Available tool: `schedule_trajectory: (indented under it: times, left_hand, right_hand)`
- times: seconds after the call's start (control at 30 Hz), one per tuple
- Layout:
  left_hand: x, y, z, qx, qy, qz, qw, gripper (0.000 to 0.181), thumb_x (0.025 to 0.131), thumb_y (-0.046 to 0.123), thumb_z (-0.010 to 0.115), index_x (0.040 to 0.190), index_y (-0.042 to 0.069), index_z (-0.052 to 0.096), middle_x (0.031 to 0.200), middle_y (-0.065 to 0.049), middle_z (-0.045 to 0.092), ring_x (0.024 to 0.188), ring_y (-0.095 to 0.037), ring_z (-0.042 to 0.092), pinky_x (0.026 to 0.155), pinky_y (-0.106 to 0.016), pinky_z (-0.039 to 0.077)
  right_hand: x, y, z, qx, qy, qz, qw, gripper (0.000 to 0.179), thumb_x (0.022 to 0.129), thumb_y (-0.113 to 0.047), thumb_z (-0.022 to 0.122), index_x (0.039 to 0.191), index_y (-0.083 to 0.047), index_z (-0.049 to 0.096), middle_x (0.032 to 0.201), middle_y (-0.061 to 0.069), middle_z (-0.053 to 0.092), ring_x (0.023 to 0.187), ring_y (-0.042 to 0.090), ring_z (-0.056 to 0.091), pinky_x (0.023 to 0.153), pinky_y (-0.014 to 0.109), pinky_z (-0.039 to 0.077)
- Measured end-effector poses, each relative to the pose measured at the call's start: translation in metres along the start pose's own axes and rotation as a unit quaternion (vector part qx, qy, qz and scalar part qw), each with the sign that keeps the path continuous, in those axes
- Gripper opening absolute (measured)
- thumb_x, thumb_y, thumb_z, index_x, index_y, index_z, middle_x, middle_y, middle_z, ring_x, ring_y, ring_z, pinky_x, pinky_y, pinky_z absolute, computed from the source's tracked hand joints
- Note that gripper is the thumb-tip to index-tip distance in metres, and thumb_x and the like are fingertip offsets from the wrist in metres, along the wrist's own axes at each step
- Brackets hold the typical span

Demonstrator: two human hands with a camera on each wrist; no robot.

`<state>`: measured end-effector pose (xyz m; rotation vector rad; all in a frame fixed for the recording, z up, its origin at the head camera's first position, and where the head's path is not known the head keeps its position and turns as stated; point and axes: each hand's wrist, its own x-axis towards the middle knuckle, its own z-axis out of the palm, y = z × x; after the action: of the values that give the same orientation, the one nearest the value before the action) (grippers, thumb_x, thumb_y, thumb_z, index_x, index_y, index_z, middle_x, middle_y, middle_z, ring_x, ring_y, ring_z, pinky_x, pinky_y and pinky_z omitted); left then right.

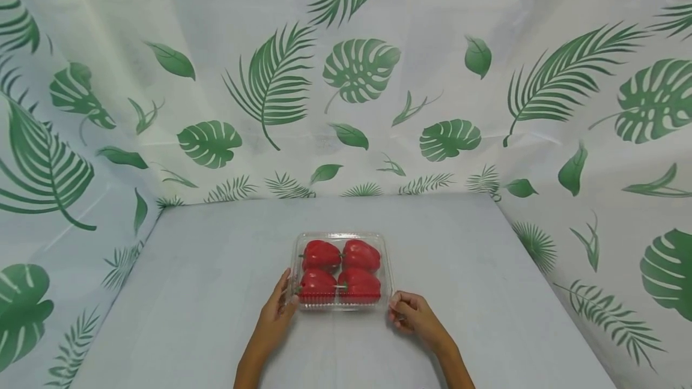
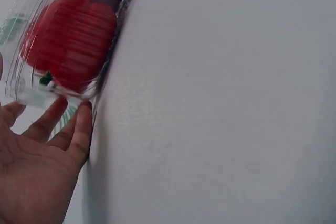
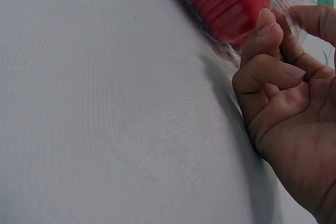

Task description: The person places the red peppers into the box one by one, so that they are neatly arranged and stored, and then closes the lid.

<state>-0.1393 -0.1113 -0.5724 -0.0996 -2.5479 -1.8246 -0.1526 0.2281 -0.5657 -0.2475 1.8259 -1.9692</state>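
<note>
A clear plastic clamshell container [image 1: 345, 306] lies on the table with several red bell peppers [image 1: 361, 256] inside. My left hand [image 1: 277, 317] is at its left side, the fairly straight fingertips touching the front left corner. In the left wrist view those fingers [image 2: 80, 135] reach under the container's end, beside a pepper [image 2: 71, 40] with a green stem. At the front right corner, the thumb and index finger of my right hand [image 1: 415, 316] pinch the plastic rim. The right wrist view shows the other fingers [image 3: 268, 72] curled inward; part of the thumb runs out of frame.
A pale table [image 1: 216, 245] spreads around the container. White sheets printed with green leaves [image 1: 362, 71] hang behind it and along both sides, meeting the table at its back and side edges.
</note>
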Motion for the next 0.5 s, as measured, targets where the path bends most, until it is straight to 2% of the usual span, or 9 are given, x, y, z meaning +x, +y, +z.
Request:
schedule_trajectory:
  times: [0.07, 0.17, 0.23, 0.3, 0.43, 0.5]
  left_hand:
    - [-0.0024, -0.0016, -0.0027, -0.017, 0.009, 0.010, 0.9998, 0.058, 0.100, 0.028, 0.054, 0.153, 0.020, 0.032, 0.142, -0.017, 0.050, 0.129, -0.035, 0.052, 0.102, -0.041, 0.052]
    - [-0.0042, -0.0035, -0.0055, -0.037, 0.015, 0.036, 0.9985, 0.053, 0.101, 0.021, 0.054, 0.150, 0.013, 0.038, 0.119, -0.013, 0.059, 0.110, -0.019, 0.061, 0.090, -0.026, 0.056]
    - [-0.0040, -0.0038, -0.0066, -0.063, 0.012, 0.051, 0.9966, 0.051, 0.100, 0.014, 0.054, 0.149, 0.010, 0.039, 0.103, -0.011, 0.060, 0.095, -0.014, 0.064, 0.083, -0.021, 0.057]
    - [-0.0033, -0.0037, -0.0073, -0.092, 0.005, 0.066, 0.9936, 0.052, 0.100, 0.008, 0.053, 0.149, 0.006, 0.037, 0.092, -0.013, 0.059, 0.083, -0.013, 0.064, 0.078, -0.022, 0.058]
    - [-0.0007, -0.0003, -0.0076, -0.135, 0.006, 0.046, 0.9898, 0.057, 0.096, -0.003, 0.053, 0.149, 0.007, 0.036, 0.081, -0.016, 0.058, 0.073, -0.018, 0.063, 0.071, -0.025, 0.059]
    - [0.0003, 0.0025, -0.0075, -0.144, 0.013, 0.024, 0.9893, 0.059, 0.095, -0.005, 0.053, 0.150, 0.010, 0.036, 0.078, -0.014, 0.058, 0.071, -0.016, 0.062, 0.069, -0.025, 0.058]
  right_hand:
    - [0.0000, 0.0001, 0.0008, 0.005, -0.002, 0.008, 1.0000, 0.018, 0.100, -0.014, 0.051, 0.083, -0.010, 0.057, 0.075, -0.006, 0.062, 0.062, 0.002, 0.054, 0.047, 0.013, 0.036]
    - [-0.0002, -0.0009, 0.0019, 0.006, -0.004, 0.011, 0.9999, 0.020, 0.100, -0.016, 0.050, 0.083, -0.010, 0.059, 0.075, -0.006, 0.062, 0.063, 0.002, 0.055, 0.047, 0.013, 0.037]
    - [-0.0005, -0.0020, 0.0022, 0.004, -0.004, 0.013, 0.9999, 0.021, 0.101, -0.017, 0.049, 0.083, -0.012, 0.060, 0.075, -0.007, 0.062, 0.064, 0.002, 0.054, 0.048, 0.014, 0.037]
    - [-0.0006, -0.0021, 0.0020, 0.000, -0.006, 0.010, 0.9999, 0.022, 0.101, -0.017, 0.049, 0.083, -0.011, 0.060, 0.075, -0.007, 0.062, 0.064, 0.002, 0.054, 0.048, 0.015, 0.036]
    - [-0.0011, -0.0021, 0.0022, -0.001, -0.009, 0.005, 0.9999, 0.021, 0.101, -0.016, 0.049, 0.083, -0.010, 0.059, 0.075, -0.007, 0.062, 0.063, 0.002, 0.053, 0.047, 0.015, 0.032]
    - [-0.0013, -0.0024, 0.0027, -0.001, -0.009, 0.004, 0.9999, 0.021, 0.101, -0.016, 0.049, 0.083, -0.009, 0.059, 0.075, -0.006, 0.061, 0.063, 0.002, 0.052, 0.047, 0.016, 0.031]
